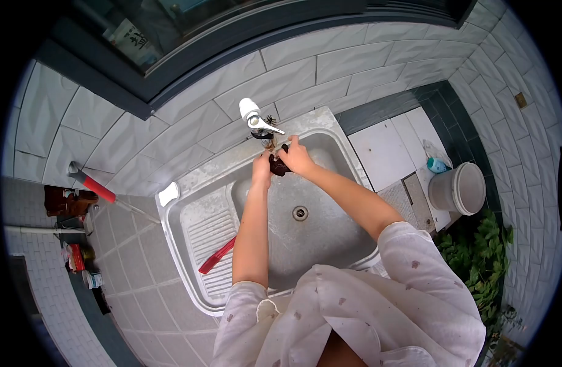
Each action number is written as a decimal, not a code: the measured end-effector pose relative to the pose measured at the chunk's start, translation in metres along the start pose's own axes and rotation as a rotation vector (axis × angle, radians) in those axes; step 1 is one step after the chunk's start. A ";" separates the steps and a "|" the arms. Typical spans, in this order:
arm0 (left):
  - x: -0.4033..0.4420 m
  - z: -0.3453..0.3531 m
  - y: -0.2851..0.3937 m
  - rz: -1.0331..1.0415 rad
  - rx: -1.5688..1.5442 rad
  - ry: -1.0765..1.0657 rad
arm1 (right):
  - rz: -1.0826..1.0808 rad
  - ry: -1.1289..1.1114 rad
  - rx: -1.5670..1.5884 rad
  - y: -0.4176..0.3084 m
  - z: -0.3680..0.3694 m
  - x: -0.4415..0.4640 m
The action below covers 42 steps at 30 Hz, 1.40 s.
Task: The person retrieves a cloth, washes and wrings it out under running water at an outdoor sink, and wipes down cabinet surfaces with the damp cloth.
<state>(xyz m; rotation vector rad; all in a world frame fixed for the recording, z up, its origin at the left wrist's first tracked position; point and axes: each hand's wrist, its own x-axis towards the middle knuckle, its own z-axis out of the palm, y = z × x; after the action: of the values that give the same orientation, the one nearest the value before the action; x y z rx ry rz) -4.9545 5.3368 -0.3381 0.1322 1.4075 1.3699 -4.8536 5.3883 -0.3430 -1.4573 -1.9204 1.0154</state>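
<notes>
Both of my hands are at the back of the sink, just under the tap. Between them is a dark brown, crumpled, wet-looking piece; its exact kind I cannot make out. My left hand grips its left side with bent fingers. On the other side my right hand pinches it, thumb and fingers closed. Thin brownish strands or water show below the spout, too small to tell. A red-handled tool lies on the ribbed drainboard, partly behind my left forearm.
A white object sits on the sink's left corner. Left of the sink leans a red and grey handle. To the right stand a grey bucket and a turquoise container on a ledge. Leafy plants grow below. A dark window frame overhangs the wall.
</notes>
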 end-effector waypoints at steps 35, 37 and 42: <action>-0.050 0.002 0.000 0.360 0.586 -0.332 | -0.566 -0.200 -0.187 -0.038 -0.033 -0.007; -0.051 0.003 0.002 0.255 0.488 -0.427 | -0.738 -0.236 -0.087 -0.035 -0.036 -0.003; -0.052 0.011 0.012 0.068 0.497 -0.556 | -0.662 -0.400 -0.312 -0.035 -0.053 0.008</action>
<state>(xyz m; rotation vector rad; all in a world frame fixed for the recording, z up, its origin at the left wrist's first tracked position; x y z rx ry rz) -4.9332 5.3111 -0.2953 0.8276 1.2364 0.9067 -4.8347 5.4049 -0.2843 -0.6660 -2.6839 0.7403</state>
